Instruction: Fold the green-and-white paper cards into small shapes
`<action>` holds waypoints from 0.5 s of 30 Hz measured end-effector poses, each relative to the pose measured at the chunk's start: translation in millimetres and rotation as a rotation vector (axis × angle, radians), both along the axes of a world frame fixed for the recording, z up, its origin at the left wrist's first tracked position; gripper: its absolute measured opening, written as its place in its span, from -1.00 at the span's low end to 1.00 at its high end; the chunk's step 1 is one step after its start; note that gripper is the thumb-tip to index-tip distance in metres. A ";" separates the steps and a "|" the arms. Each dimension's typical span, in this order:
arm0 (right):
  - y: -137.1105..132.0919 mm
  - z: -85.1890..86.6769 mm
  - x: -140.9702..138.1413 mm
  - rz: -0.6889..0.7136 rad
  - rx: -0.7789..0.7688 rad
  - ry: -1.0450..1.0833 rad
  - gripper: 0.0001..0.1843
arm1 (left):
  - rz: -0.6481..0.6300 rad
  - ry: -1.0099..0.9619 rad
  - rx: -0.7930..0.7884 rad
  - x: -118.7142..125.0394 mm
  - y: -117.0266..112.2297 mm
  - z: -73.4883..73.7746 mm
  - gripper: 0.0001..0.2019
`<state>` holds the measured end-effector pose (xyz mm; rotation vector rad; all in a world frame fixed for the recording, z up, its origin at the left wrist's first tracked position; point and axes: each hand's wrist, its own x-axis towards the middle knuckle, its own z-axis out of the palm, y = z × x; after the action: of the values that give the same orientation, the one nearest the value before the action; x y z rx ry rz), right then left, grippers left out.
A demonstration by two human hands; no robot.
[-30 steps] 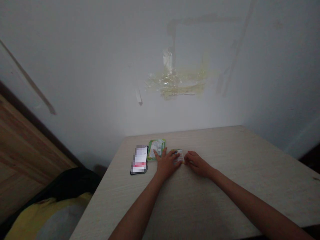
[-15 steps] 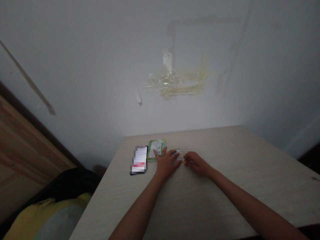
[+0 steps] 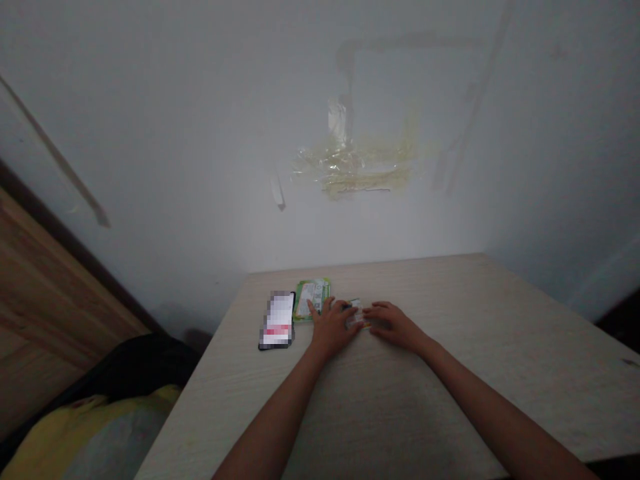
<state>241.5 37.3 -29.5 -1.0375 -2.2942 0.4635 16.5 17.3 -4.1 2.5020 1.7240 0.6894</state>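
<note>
My left hand [image 3: 333,328] lies on the table with its fingers spread. Its outer finger reaches the near right edge of a flat green-and-white printed packet [image 3: 306,300], while the other side of the hand rests on a small whitish printed card [image 3: 355,316]. From the right, my right hand [image 3: 393,325] lies over the right edge of that card, fingers stretched out and slightly apart. Both hands partly cover the card, so its full outline is hidden. Neither hand is wrapped round anything.
Left of the packet lies a phone [image 3: 277,321] with a blurred, lit screen. The pale wooden table [image 3: 425,413] meets a white wall [image 3: 200,133] with peeling tape [image 3: 345,163]. At lower left are a yellow-and-grey cloth item [image 3: 110,433] and a wooden panel [image 3: 40,287].
My right hand has opened from a loosely curled pose and moved slightly left, its fingers now lying over the card's edge. The left hand has hardly moved.
</note>
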 end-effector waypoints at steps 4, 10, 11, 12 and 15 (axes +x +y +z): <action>3.1 -1.7 -1.3 0.017 0.022 -0.030 -0.68 | -0.011 0.001 -0.011 -0.5 -0.9 2.4 -0.60; 5.3 -4.5 -0.6 0.002 0.043 -0.002 -0.70 | -0.034 0.029 -0.034 -2.8 1.0 3.2 -0.60; 5.4 -5.2 -0.5 -0.002 0.047 0.003 -0.69 | -0.044 0.034 -0.040 -3.5 1.7 2.6 -0.60; 5.6 -6.0 -0.5 -0.008 0.050 0.009 -0.69 | -0.053 0.036 -0.046 -4.1 2.3 1.9 -0.60; 6.8 -9.5 -0.2 -0.016 0.066 0.012 -0.69 | -0.064 0.017 -0.061 -5.2 3.9 0.2 -0.62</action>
<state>241.3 44.1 -39.0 -1.0168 -2.2732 0.3841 11.3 21.2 -3.9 2.5171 1.6354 0.6033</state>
